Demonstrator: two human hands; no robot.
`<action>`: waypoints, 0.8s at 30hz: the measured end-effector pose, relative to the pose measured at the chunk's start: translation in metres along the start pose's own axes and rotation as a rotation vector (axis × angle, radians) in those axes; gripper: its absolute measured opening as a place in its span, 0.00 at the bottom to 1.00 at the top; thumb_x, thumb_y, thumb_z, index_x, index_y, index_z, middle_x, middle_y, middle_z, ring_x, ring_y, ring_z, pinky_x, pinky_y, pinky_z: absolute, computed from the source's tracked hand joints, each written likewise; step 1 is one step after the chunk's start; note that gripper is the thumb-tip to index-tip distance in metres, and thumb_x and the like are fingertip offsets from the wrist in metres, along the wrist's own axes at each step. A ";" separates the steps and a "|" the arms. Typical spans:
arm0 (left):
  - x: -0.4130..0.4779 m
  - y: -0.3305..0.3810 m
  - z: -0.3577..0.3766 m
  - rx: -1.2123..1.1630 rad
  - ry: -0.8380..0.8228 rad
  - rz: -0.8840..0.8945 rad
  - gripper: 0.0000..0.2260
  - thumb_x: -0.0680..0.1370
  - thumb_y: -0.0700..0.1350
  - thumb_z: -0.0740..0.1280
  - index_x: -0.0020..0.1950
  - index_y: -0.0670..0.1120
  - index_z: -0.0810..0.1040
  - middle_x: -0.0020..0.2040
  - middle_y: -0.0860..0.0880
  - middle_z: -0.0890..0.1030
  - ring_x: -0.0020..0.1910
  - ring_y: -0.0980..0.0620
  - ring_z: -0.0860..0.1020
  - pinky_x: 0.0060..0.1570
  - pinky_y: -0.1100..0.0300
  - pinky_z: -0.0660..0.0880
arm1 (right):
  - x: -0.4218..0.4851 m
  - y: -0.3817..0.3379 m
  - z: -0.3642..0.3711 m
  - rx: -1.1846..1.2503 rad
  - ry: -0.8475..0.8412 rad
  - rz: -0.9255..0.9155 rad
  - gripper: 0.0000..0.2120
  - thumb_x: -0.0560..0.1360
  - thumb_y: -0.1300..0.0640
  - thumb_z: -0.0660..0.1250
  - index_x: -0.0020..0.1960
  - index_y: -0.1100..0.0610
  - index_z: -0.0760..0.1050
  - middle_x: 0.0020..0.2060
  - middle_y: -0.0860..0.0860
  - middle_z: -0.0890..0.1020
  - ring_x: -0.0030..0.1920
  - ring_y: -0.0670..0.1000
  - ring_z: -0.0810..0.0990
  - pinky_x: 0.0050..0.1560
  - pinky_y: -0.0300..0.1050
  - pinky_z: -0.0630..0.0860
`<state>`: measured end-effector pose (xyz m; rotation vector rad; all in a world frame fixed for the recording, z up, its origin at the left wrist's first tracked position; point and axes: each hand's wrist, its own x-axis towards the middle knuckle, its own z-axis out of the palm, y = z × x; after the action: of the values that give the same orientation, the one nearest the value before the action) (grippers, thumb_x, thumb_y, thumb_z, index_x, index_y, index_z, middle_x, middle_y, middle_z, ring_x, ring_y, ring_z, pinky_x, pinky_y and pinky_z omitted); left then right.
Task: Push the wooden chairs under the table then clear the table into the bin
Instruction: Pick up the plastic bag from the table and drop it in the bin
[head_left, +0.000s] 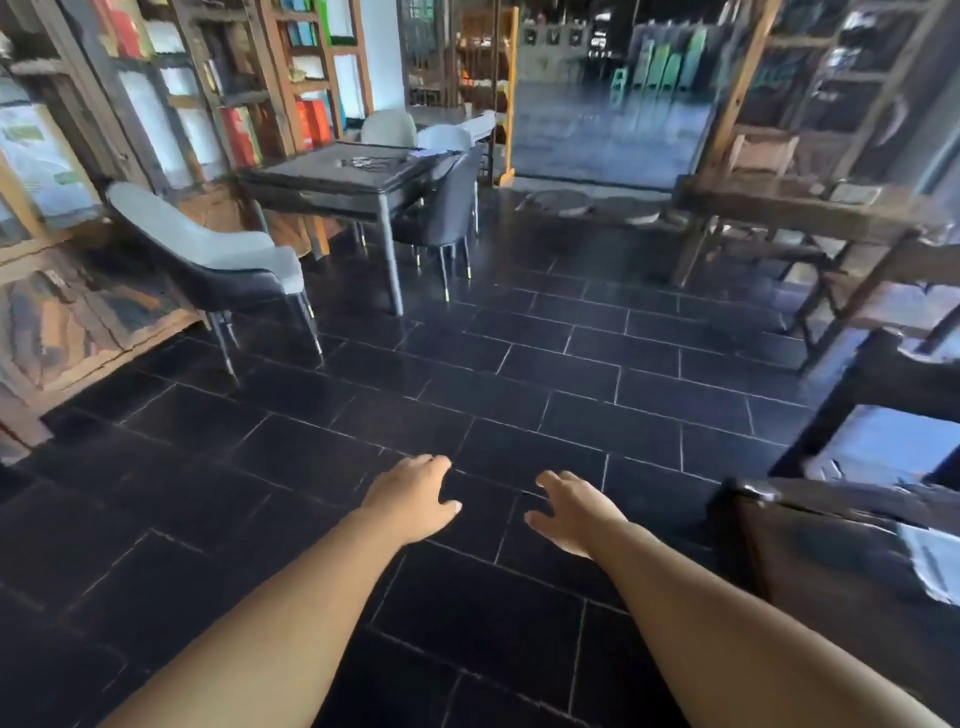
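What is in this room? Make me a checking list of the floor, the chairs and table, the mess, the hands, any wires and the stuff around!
Surface: black tiled floor, glossy, with pale grout lines.
Job's things: dark wooden chair at the right edge, partly cut off; rough wooden table further back on the right; no bin seen.
Clutter: a few items on the rough wooden table, too blurred to name.
Grip: left hand and right hand reach out over the floor, fingers relaxed, holding nothing.
Cables: nothing seen.
Surroundings: grey padded armchair on the left; dark square table with grey chairs round it; wooden bookshelves along the left wall.
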<state>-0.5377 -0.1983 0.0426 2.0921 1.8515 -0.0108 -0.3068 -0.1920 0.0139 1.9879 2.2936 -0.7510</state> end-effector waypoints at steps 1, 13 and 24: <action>0.022 0.005 -0.004 0.010 -0.022 0.038 0.28 0.79 0.56 0.65 0.76 0.49 0.63 0.74 0.51 0.68 0.71 0.48 0.69 0.65 0.49 0.71 | 0.008 0.008 -0.004 0.011 0.010 0.040 0.27 0.78 0.43 0.64 0.72 0.53 0.65 0.62 0.54 0.74 0.60 0.57 0.76 0.56 0.52 0.76; 0.243 0.192 0.003 0.176 -0.180 0.520 0.27 0.78 0.57 0.64 0.75 0.50 0.64 0.73 0.50 0.70 0.71 0.47 0.68 0.67 0.49 0.68 | 0.061 0.198 -0.075 0.183 0.234 0.508 0.26 0.75 0.42 0.66 0.67 0.55 0.68 0.58 0.56 0.75 0.61 0.59 0.76 0.58 0.51 0.72; 0.323 0.447 0.051 0.274 -0.290 0.977 0.28 0.77 0.58 0.65 0.74 0.49 0.66 0.70 0.49 0.72 0.69 0.46 0.70 0.66 0.49 0.70 | -0.014 0.373 -0.105 0.444 0.414 0.926 0.21 0.74 0.42 0.65 0.61 0.53 0.71 0.56 0.55 0.77 0.60 0.57 0.76 0.59 0.49 0.72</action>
<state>-0.0472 0.0594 0.0318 2.7757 0.5633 -0.3164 0.0756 -0.1383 -0.0166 3.2154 1.0397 -0.8138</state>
